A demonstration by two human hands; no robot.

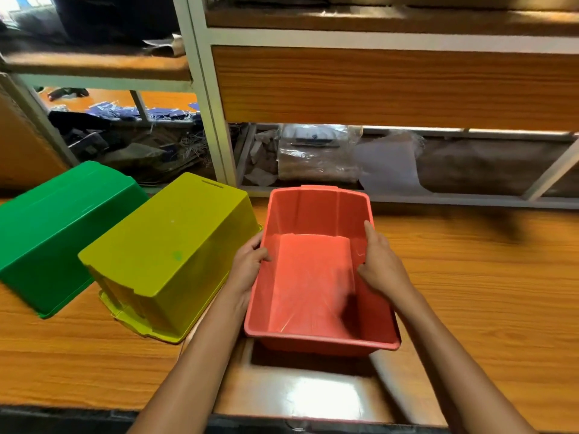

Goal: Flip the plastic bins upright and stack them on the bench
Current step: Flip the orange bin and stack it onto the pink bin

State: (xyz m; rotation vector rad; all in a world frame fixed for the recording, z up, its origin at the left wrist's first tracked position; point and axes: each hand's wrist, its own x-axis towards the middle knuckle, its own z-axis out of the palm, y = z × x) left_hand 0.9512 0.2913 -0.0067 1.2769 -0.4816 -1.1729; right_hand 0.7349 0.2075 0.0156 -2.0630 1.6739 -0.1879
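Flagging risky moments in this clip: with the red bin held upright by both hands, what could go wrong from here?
1. The red bin appears held off the bench by the left hand and right hand gripping only its side rims; it could slip.
2. The overturned yellow bin sits close beside the left hand and could be knocked.

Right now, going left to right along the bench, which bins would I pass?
green bin, upside down → yellow bin, upside down → red bin, upright, held by left hand and right hand.

Both hands hold the upright red bin above the bench.
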